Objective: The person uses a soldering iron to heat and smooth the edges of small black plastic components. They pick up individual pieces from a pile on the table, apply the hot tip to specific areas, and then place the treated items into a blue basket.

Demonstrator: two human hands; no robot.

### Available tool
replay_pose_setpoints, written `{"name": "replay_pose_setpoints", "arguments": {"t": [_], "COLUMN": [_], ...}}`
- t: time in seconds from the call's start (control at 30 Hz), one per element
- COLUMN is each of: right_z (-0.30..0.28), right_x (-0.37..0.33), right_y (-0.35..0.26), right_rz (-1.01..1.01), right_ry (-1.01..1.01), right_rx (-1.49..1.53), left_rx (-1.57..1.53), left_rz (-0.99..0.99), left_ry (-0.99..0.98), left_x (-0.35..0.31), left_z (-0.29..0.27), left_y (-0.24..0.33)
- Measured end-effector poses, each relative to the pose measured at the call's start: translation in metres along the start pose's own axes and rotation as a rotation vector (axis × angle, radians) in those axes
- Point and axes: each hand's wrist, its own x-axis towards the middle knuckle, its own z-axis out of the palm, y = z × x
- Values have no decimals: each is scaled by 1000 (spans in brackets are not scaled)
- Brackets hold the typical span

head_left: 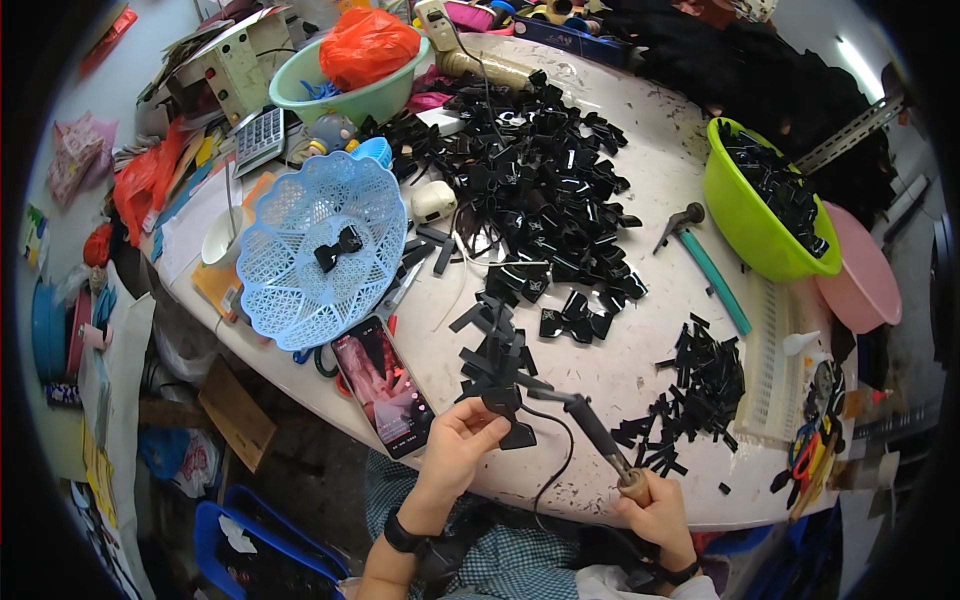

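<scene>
Head view: left hand (462, 440) pinches a black piece (517, 434) over the table's (690, 502) near edge; right hand (652, 507) grips an iron (603, 438) reaching to it; if hot, a slip could burn the left hand; a snagged cord (572, 445) could cause one.

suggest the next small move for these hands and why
Probably steady the black piece in the left hand and ease the far end of the wooden-handled tool against it. The left hand pinches the piece, the right hand grips the tool by its handle, and the tool's far end sits right by the piece; whether they touch is unclear.
</scene>
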Motion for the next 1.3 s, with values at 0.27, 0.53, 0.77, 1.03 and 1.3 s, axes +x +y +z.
{"name": "replay_pose_setpoints", "arguments": {"t": [0.27,0.53,0.77,1.03,1.3], "right_z": [-2,-4,-1,-1,5], "right_x": [-9,-8,-8,-6,-5], "right_y": [-3,-7,-2,11,39], "right_rz": [-40,-48,-61,32,203], "right_ry": [-9,-8,0,-92,178], "right_rx": [-61,-137,-206,-215,406], "left_rx": [-14,-36,70,121,156], "left_rz": [42,27,66,131,201], "left_ry": [-4,-24,-19,48,104], "left_x": [2,1,1,0,12], "left_z": [-1,-1,2,6,2], "left_y": [4,5,3,-1,9]}}
